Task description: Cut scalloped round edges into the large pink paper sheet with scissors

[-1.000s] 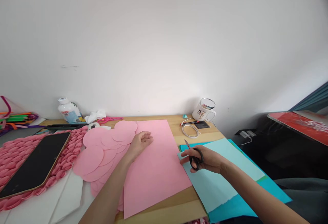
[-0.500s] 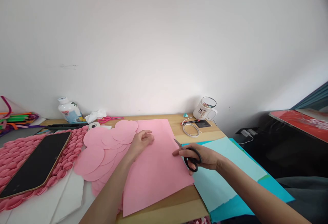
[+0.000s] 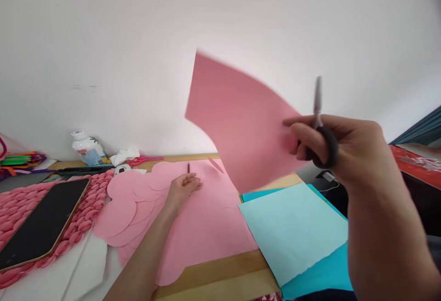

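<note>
My right hand (image 3: 339,149) is raised in front of the wall, closed round black-handled scissors (image 3: 322,140) with the blades pointing up, and it pinches a pink paper sheet (image 3: 241,122) that hangs in the air, blurred. My left hand (image 3: 182,188) rests with curled fingers on another pink sheet (image 3: 206,223) lying on the wooden table (image 3: 223,273). A thin dark pencil (image 3: 188,167) lies just beyond its fingertips. Overlapping pink paper circles (image 3: 127,204) lie to the left of that hand.
Light blue and turquoise sheets (image 3: 296,227) lie at the right front. A black tablet (image 3: 37,223) sits on a pink knitted mat (image 3: 20,200) at left. At the back left stand a white bottle (image 3: 86,149), crumpled tissue (image 3: 124,155) and coloured sticks (image 3: 20,159).
My right hand, holding the scissors, has lifted the top pink sheet off the table and up before the wall. A pencil and another pink sheet underneath are uncovered. The left hand stays put.
</note>
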Demonstrator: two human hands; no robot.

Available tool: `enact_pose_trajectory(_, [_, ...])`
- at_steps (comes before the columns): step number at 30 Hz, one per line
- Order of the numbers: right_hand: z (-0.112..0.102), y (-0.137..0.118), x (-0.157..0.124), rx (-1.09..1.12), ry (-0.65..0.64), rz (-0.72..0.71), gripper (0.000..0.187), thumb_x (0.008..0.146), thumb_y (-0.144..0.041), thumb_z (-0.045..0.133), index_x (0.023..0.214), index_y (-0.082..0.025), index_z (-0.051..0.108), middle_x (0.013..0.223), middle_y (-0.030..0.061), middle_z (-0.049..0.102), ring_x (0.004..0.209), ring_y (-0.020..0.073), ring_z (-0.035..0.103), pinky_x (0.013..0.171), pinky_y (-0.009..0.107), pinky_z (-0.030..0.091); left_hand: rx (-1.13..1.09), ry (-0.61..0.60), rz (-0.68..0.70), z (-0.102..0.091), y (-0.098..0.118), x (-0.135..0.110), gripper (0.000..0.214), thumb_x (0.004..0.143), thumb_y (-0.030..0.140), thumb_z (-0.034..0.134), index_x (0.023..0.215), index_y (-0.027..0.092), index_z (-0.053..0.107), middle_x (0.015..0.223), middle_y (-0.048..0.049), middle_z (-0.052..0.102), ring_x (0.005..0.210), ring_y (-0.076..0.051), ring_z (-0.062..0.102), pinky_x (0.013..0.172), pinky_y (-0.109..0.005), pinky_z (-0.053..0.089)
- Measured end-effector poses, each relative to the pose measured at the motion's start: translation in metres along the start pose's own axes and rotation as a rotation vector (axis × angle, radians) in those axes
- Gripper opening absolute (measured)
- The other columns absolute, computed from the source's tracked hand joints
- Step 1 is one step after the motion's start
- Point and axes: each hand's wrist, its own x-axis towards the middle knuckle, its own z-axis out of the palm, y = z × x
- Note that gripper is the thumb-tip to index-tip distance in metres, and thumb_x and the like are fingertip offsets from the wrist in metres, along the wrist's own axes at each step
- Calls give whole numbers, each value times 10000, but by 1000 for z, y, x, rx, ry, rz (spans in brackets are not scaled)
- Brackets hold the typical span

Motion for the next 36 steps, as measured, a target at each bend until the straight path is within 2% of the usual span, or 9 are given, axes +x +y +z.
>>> enact_pose_trajectory(2, [10,11,6,313,164,-5,195,759,-301,613,846,-146,695,442,-34,517,423,103,496,424,232,407,-8,-113,-10,4,3,-5,433,619,209,720,1017,116,576,943,-116,657,816,-219,658,813,-396,488])
enact_pose_trajectory(5, [40,41,10,774,175,207,148,710,-269,638,782,-149,687,418,-74,451,395,76,431,458,236,463,-47,-379,30,10,8,-13,664,606,184,742,1208,228,464,1150,-113,585,955,-234,613,825,-412,481])
enact_pose_trajectory(9, [93,74,-8,1057,3,496,167,644,-291,697,730,-151,672,397,-98,404,383,60,394,501,245,493,0,-488,100,16,6,-19,503,641,290,727,1103,211,543,1190,-142,556,983,-245,575,807,-403,471])
enact_pose_trajectory(15, [148,98,-36,1079,-60,511,289,727,-355,640,937,-157,651,437,-77,490,425,79,461,531,239,463,8,-386,128,19,0,-23,604,522,399,775,1065,199,598,1055,-125,634,986,-286,555,721,-376,497])
enact_pose_trajectory(18, [158,109,-42,1040,-192,485,341,744,-371,627,991,-136,613,411,-62,510,441,112,511,513,249,444,52,-175,71,22,1,-23,480,576,447,730,963,174,652,1010,-122,659,1009,-291,555,799,-393,483])
enact_pose_trajectory(21, [164,118,-51,955,-317,477,367,764,-391,604,1036,-147,568,411,-69,510,416,113,502,516,267,450,-76,47,61,24,2,-20,445,742,498,564,1034,167,625,1044,-116,654,1017,-264,571,863,-406,461])
enact_pose_trajectory(25, [165,117,-64,796,-327,416,288,774,-382,605,948,-159,551,457,-54,534,491,134,558,617,313,485,-358,126,114,24,5,-14,489,757,493,555,1143,192,565,1043,-91,664,949,-247,617,803,-389,499])
enact_pose_trajectory(30, [162,111,-70,769,-411,294,263,766,-357,625,934,-201,494,637,-8,598,632,153,579,611,278,457,-290,261,164,19,9,-18,500,767,538,509,1064,152,623,918,-92,705,902,-255,634,734,-328,500])
enact_pose_trajectory(36, [164,107,-78,846,-786,280,348,654,-345,734,901,-189,544,775,17,578,671,137,536,602,248,424,-230,388,162,17,8,-19,505,768,573,470,927,138,671,836,-77,719,781,-224,642,620,-288,482])
